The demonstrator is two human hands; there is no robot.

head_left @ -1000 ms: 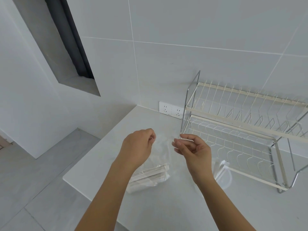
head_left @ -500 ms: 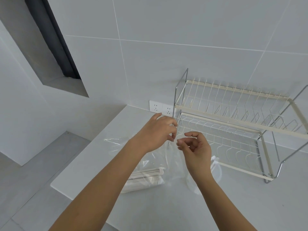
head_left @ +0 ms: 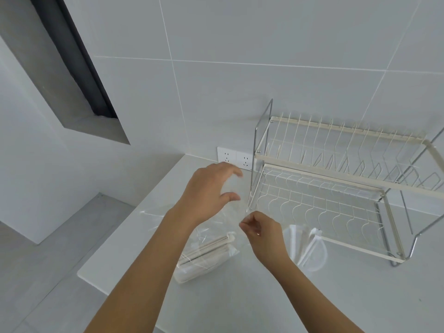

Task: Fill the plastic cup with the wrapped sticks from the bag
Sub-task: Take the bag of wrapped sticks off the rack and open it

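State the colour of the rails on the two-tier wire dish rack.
Cream rails on a silver metal-framed two-tier wire dish rack, seen in the head view.

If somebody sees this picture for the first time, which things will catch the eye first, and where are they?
Two bare arms reach in from below: the left hand is spread open above a clear plastic bag, and the right hand pinches the bag's top edge. The wrapped sticks lie in the bag's bottom on the white counter. To the right stand a wire dish rack and, before it, the plastic cup.
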